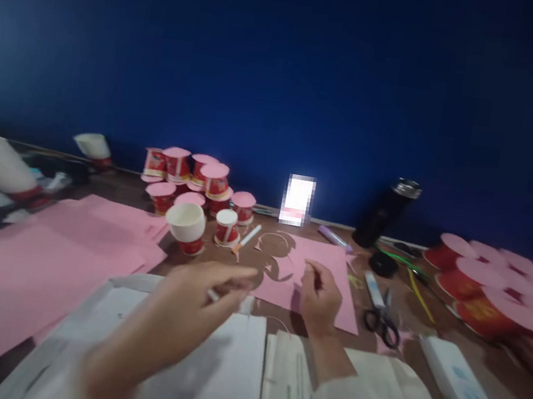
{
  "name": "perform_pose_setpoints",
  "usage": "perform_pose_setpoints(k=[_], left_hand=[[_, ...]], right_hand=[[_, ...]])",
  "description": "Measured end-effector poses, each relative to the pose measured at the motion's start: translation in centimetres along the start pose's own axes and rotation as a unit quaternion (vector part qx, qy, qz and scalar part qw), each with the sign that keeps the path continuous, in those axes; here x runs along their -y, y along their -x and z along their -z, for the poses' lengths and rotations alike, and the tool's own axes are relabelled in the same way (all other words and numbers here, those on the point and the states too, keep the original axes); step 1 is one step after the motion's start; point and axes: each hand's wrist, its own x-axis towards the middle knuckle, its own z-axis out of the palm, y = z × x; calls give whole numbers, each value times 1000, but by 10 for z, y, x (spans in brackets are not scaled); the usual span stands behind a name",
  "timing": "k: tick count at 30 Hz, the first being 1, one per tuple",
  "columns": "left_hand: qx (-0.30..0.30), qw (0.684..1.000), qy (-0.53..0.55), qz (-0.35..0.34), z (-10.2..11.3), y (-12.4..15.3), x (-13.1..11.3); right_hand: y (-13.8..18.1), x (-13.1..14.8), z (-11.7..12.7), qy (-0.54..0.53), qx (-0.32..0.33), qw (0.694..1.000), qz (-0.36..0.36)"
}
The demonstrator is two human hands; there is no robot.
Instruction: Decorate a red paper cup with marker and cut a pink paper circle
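My left hand [212,285] is blurred by motion over the near part of the table, fingers drawn together around a thin white stick-like thing. My right hand [320,292] rests on a pink paper sheet [332,264] with round holes cut from it, fingers curled as in a pinch; what they hold is hidden. A white paper cup [186,224] lies tilted just beyond my left hand, beside a small red-and-white cup [226,225] and a white pen [248,237].
Red cups capped with pink discs [199,179] cluster at the back, with more at the right [490,289]. Scissors [382,316], a black flask [388,212], a purple marker [336,239], pink sheets [61,248] at left and white papers [239,370] near me.
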Motion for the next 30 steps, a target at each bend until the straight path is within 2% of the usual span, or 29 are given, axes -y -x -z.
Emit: perform_pose_setpoints(k=[3, 7, 11, 16, 20, 22, 24, 27, 30], left_hand=[[43, 993, -112, 13, -22, -46, 13], [56, 956, -280, 67, -67, -89, 34], [61, 939, -324, 99, -86, -97, 47], [52, 938, -322, 119, -86, -97, 54], [8, 965, -245, 91, -84, -89, 38], [-14, 988, -145, 56, -88, -80, 24], [-41, 998, -31, 22, -97, -71, 10], [-14, 993, 116, -24, -117, -58, -1], [52, 984, 143, -89, -135, -52, 0]], right_hand=[[-5, -5, -3, -4, -8, 1000, -15], [-6, -12, 1, 6, -12, 999, -40], [-4, -15, 3, 18, -1, 999, -41], [-5, -13, 9, 10, 8, 999, -47], [-10, -10, 15, 0, 13, 997, -76], [-13, -8, 16, -35, 60, 991, -116], [-14, -4, 15, -98, 131, 971, -174], [-13, 1, 14, -197, 180, 924, -272], [-14, 2, 18, -228, 126, 911, -320]])
